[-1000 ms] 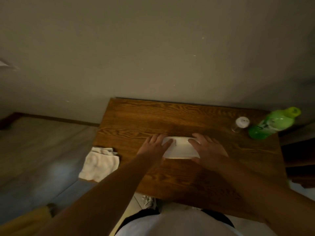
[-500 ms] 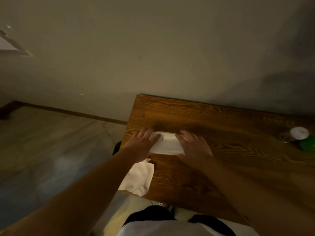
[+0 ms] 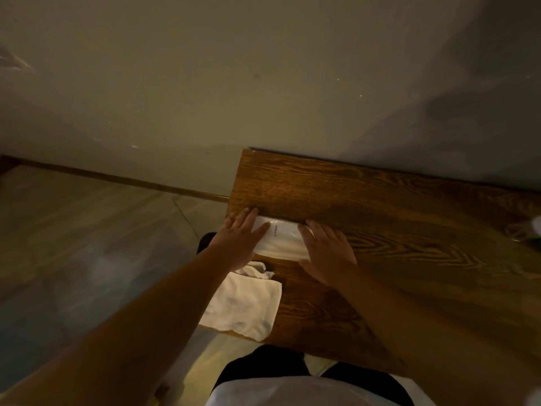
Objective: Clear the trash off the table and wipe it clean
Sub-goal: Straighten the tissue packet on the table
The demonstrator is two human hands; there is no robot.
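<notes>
A flat white packet (image 3: 280,239) with shiny wrapping lies on the wooden table (image 3: 380,212), close to its left edge. My left hand (image 3: 239,240) lies flat against the packet's left end, its fingers overlapping the wrapping. My right hand (image 3: 328,253) presses against the right end, palm down on the wood. The packet is held between the two hands. A white cloth (image 3: 243,306) lies crumpled on the table's front left corner, just below my left wrist and partly over the edge.
A clear cup with a white lid (image 3: 527,232) is cut off at the right edge. A dark round object (image 3: 205,238) sits on the floor below the table's left edge. The far edge of the table meets the wall.
Both hands have slid the white packet leftwards across the table, from its middle to near the left edge. The view has swung left, and the green bottle has left the frame.
</notes>
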